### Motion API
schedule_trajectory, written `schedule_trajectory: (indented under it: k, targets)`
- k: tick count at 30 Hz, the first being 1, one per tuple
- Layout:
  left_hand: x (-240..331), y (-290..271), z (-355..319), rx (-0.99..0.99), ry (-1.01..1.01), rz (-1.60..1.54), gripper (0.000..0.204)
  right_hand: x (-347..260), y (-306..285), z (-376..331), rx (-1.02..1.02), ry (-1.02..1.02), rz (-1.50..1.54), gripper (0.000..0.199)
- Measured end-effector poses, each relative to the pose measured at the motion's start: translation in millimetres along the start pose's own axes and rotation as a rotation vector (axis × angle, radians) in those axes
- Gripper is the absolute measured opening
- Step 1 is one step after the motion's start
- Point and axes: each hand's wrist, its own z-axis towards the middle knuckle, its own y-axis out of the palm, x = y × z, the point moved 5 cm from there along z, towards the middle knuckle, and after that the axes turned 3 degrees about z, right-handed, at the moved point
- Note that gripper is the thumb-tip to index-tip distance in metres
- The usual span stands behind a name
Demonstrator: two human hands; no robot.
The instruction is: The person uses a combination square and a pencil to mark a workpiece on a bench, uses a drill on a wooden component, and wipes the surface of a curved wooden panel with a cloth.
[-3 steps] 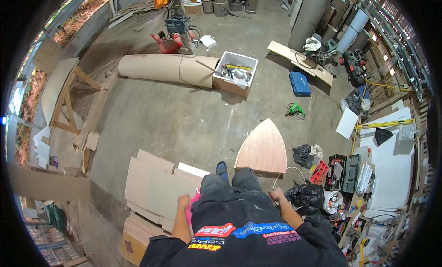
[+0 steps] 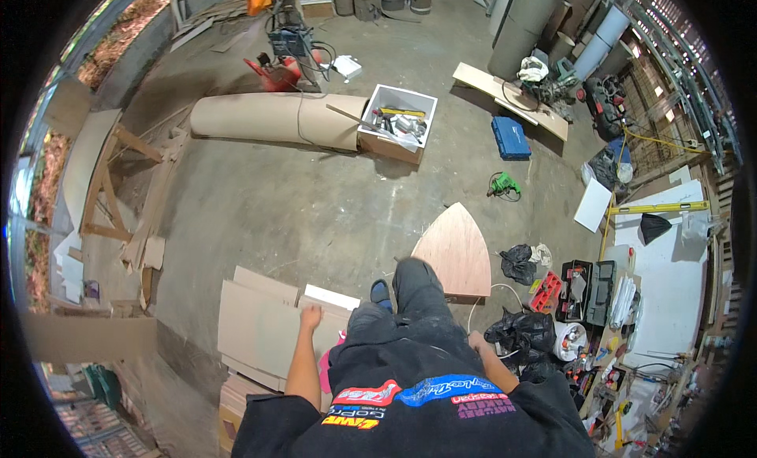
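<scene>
My left hand hangs in a loose fist above the stacked tan sheets, close to a white strip; no object shows in it. At my right side, my right hand is small in view with its fingers curled, and nothing shows in it either. A thin pale cord loops along the floor near that hand. Ahead of my raised right knee lies a pointed, arch-shaped plywood piece, its near left part covered by the knee.
A white-rimmed box of tools stands by a long tan roll. On the right are a blue case, a green power tool, black bags and an opened toolbox. A wooden frame leans at left.
My left hand has swung forward over the sheets, and my right hand has drawn back toward my hip. My right knee has come up and forward, covering part of the plywood.
</scene>
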Motion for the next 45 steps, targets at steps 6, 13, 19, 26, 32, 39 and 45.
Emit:
schedule_trajectory:
  k: [6, 13, 19, 26, 32, 39, 45]
  targets:
    - [189, -8, 146, 0.022, 0.224, 0.061, 0.038, -31, -67, 45, 0.098, -0.256, 0.193, 0.033]
    - [263, 54, 270, -0.164, 0.156, 0.106, 0.034, -199, -178, 204, 0.079, -0.039, 0.404, 0.036]
    - [356, 36, 338, -0.039, 0.056, 0.306, 0.038, -373, -282, 272, 0.115, -0.059, 0.052, 0.030]
    - [537, 47, 557, -0.096, 0.370, 0.256, 0.037, -483, -259, 282, -0.067, 0.099, 0.047, 0.095]
    - [669, 164, 777, -0.213, 0.449, 0.383, 0.030, -512, -272, 309, 0.147, 0.416, 0.303, 0.117]
    - [716, 260, 915, 0.008, 0.723, 0.819, 0.057, -502, -264, 325, 0.362, 0.579, 0.587, 0.113]
    - [705, 269, 882, -0.027, 0.917, 0.875, 0.030, -521, -265, 322, 0.357, 0.572, 0.713, 0.108]
